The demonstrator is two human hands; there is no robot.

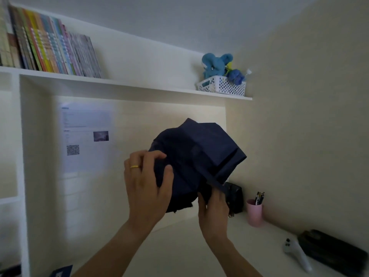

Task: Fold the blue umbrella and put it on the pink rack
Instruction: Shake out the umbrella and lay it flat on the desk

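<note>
Both of your hands are raised in front of you, holding the dark blue umbrella [191, 156] in the air above the white desk [199, 246]. Your left hand [146, 188] cups the bunched cloth from the left, fingers curled over it and thumb pressed in. Your right hand [214, 204] sits lower right, pinching the closing strap [214, 181] between thumb and fingers. The umbrella's long axis runs from low near your hands up and away to the right (the far end looks squared off and flat). Your right hand is nearer the strap, so wrapping it round the bundle likely falls to that hand. No pink rack is in view; a pink cup [254, 213] of pens stands at the right.
</note>
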